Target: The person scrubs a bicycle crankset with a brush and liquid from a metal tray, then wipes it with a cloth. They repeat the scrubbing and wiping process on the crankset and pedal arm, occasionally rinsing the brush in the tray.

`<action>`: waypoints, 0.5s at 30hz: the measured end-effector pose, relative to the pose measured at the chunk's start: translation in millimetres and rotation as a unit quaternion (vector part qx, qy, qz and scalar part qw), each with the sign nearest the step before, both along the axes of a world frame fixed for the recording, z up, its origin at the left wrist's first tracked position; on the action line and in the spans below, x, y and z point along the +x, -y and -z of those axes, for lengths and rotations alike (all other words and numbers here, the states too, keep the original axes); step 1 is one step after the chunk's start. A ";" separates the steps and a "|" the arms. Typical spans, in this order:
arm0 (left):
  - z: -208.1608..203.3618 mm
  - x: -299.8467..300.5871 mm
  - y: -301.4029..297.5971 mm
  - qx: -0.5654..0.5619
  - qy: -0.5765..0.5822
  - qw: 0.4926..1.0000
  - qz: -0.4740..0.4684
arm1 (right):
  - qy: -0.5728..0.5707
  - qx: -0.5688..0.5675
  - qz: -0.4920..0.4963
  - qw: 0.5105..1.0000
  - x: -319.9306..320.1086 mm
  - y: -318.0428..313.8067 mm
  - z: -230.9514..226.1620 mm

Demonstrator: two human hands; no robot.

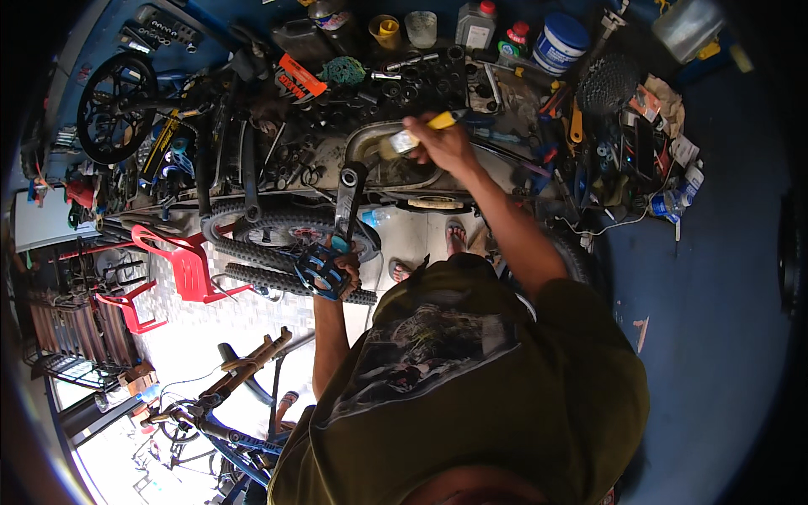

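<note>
My left hand (pixel 348 271) is closed around a blue and black bicycle pedal (pixel 315 273). The pedal is joined to the lower end of a dark crank arm (pixel 347 202), which stands up toward the bench with its round eye at the top. In my right hand (pixel 446 151) is a paintbrush (pixel 404 140) with a yellow handle and pale bristles, gripped between the fingers. The bristles hang over a metal tray (pixel 434 178) at the bench's front edge; whether they touch it I cannot tell.
Sockets and loose tools crowd the bench, with an orange box (pixel 301 78) and a white tub with a blue lid (pixel 561 42) behind. A cassette (pixel 608 84) lies at the right. Bicycle tyres (pixel 261 240), a red chair (pixel 187 265) and a bicycle frame (pixel 227 383) stand left of me.
</note>
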State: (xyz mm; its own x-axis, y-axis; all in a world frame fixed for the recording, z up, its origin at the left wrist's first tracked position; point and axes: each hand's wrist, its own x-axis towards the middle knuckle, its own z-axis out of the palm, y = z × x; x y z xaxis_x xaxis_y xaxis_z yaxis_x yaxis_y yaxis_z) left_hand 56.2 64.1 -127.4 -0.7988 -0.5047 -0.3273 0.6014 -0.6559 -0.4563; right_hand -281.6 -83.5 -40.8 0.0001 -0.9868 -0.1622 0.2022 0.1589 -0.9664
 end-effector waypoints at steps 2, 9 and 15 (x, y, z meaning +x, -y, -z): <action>11.3 -2.5 -9.1 -0.031 -0.012 0.999 -0.019 | 0.025 -0.016 -0.038 0.999 27.2 0.7 1.0; 18.3 -20.5 -23.5 -0.013 -0.051 0.998 -0.047 | -0.097 -0.001 -0.021 0.995 21.0 23.4 30.7; 16.4 -24.3 -20.1 -0.011 -0.074 0.996 -0.047 | -0.192 -0.042 -0.016 0.980 33.7 32.7 44.0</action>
